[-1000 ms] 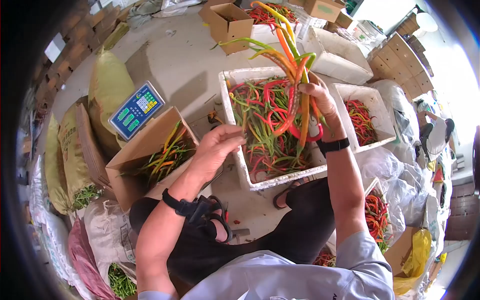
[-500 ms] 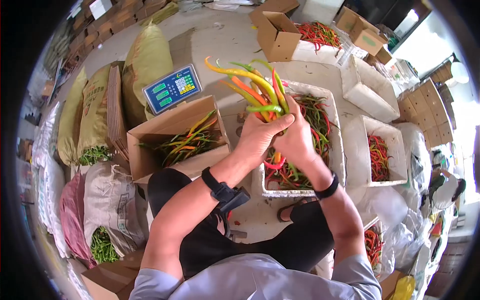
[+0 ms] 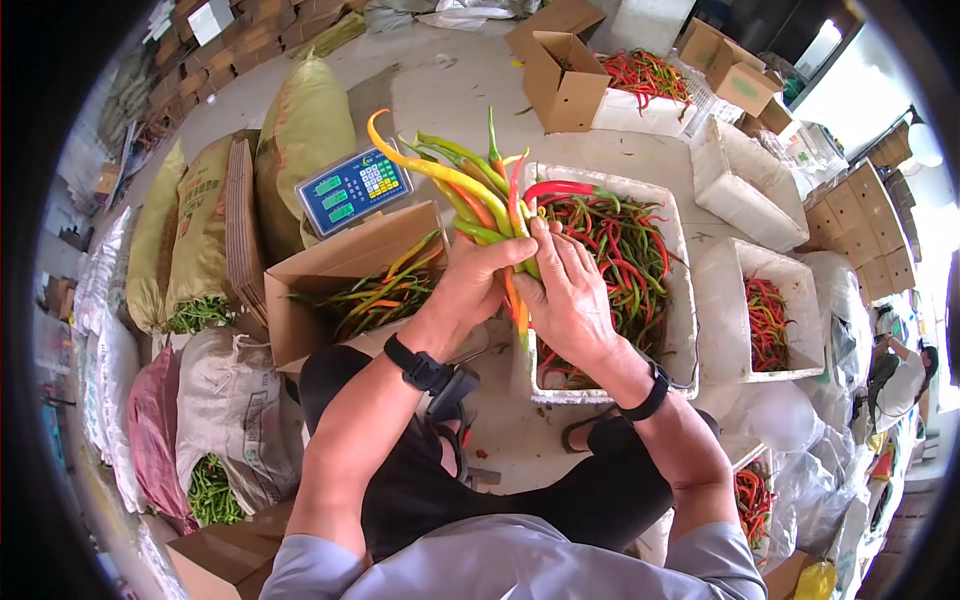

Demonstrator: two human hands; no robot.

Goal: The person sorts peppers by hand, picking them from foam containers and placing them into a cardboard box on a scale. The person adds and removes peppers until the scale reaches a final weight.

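Observation:
Between my two hands stands a bunch of long chili peppers (image 3: 462,182), yellow, orange, green and red, tips pointing up. My left hand (image 3: 474,280) is wrapped round the lower part of the bunch, thumb across it. My right hand (image 3: 574,294) lies against its right side, fingers together and pointing up; its palm is hidden. A foam box of red and green peppers (image 3: 691,325) is below and right of my hands. To the left, a cardboard box (image 3: 328,252) holds more yellow, orange and green peppers.
A scale display (image 3: 352,190) stands behind the cardboard box. Full sacks (image 3: 305,130) line the left side. On the right are a foam box with red peppers (image 3: 736,310), another foam box (image 3: 750,185) and plastic bags (image 3: 805,480). A person (image 3: 897,383) is at the far right.
The bunch and both hands have shifted left and slightly down. My right hand's fingers have straightened against the bunch, and a red pepper now sticks out to the right.

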